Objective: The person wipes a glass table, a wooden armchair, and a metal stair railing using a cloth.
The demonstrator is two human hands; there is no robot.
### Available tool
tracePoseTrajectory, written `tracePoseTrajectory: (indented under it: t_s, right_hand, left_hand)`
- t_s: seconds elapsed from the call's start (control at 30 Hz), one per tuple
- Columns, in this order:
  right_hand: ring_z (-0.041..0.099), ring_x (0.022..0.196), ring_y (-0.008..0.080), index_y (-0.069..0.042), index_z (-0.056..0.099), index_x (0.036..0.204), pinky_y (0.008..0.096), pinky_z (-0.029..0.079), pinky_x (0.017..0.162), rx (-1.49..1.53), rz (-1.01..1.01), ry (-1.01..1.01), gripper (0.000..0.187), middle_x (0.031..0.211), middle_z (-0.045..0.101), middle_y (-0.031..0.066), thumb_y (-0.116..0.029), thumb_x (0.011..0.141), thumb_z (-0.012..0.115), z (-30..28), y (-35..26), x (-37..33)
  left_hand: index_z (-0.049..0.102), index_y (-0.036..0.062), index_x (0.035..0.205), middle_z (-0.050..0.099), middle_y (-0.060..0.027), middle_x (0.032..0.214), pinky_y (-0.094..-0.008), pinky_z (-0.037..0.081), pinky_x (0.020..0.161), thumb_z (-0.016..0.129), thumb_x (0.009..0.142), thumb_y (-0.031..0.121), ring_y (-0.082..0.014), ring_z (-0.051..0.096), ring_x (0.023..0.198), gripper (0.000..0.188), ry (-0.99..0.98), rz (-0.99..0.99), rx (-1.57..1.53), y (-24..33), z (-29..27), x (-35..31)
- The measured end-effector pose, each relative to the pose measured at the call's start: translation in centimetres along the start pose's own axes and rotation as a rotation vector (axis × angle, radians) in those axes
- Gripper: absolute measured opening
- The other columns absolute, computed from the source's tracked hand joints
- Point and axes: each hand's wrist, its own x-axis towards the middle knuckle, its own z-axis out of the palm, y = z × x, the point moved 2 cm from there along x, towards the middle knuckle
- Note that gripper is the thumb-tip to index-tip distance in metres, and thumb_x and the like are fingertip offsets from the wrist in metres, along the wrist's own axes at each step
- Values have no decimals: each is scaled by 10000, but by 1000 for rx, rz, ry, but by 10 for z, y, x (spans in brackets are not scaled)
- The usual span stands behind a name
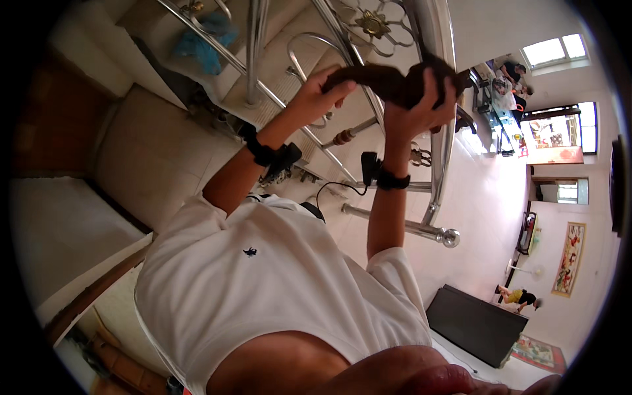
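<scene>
A dark brown cloth stretches between my two hands, over a shiny metal stair railing. My left hand pinches the cloth's left end, thumb on top. Bunched cloth fills my right hand, whose fingers curl round it beside the thick top handrail. Whether the cloth touches the rail there is hidden by the fingers. Black bands with small devices are strapped on both wrists, and a thin cable runs from the right one.
Behind the bars rise stair treads, with a blue plastic bag on them. The railing ends in a round metal knob. A large dark panel stands at lower right. People are by a glass table at far right; another person is farther down.
</scene>
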Motion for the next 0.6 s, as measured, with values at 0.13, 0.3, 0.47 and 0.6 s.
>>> tracePoseTrajectory:
  t_s: [0.13, 0.3, 0.47, 0.6]
  right_hand:
    - [478, 1170, 379, -133, 517, 1324, 475, 311, 1008, 422, 230, -338, 650, 1254, 530, 173, -129, 696, 682, 42, 15, -87]
    - [536, 1119, 357, -105, 483, 1322, 472, 385, 929, 311, 276, -415, 655, 1161, 597, 131, -155, 691, 651, 71, -11, -79]
    - [577, 1012, 363, -100, 512, 1266, 461, 426, 859, 313, 296, -466, 677, 1078, 607, 128, -174, 606, 648, 92, -20, -56]
    - [583, 976, 360, -106, 504, 1285, 456, 429, 833, 249, 216, -461, 682, 1046, 608, 128, -157, 616, 626, 88, -17, -63]
  left_hand:
    - [579, 3, 1123, 562, 10, 806, -215, 469, 626, 551, 982, 190, -63, 544, 669, 236, 56, -57, -158, -40, -10, -14]
    - [548, 2, 1124, 598, -21, 922, -248, 470, 784, 543, 991, 237, -80, 562, 862, 270, 103, -85, 85, -54, -40, -37]
    - [499, 37, 1155, 563, -9, 813, -240, 426, 573, 551, 984, 258, -57, 493, 669, 285, 226, 93, 142, -4, -38, -10]
    - [475, 53, 1201, 555, -14, 768, -235, 371, 430, 536, 985, 253, -63, 449, 547, 301, 167, -23, 317, -29, -45, 2]
